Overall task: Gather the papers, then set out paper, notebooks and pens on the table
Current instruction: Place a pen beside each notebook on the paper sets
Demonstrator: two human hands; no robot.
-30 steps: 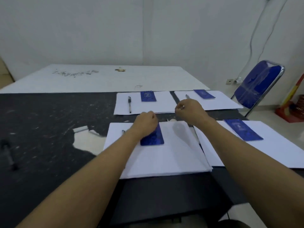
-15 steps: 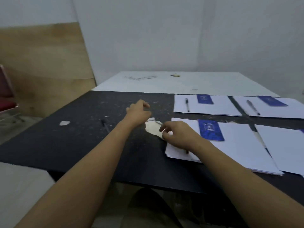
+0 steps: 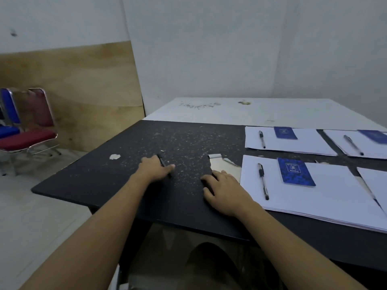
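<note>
Light: dim, cool, diffuse | shadows: faint, cast beneath hands (image 3: pixel 156 170) | blur: noted far right of hands | edges: bowed

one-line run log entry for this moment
left hand: on loose pen, grip unclear | right hand: flat on table | near paper: notebook and second pen set

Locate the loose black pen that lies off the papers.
Head view: the pen lies on the black table, left of the nearest paper stack, partly under the left hand.
</note>
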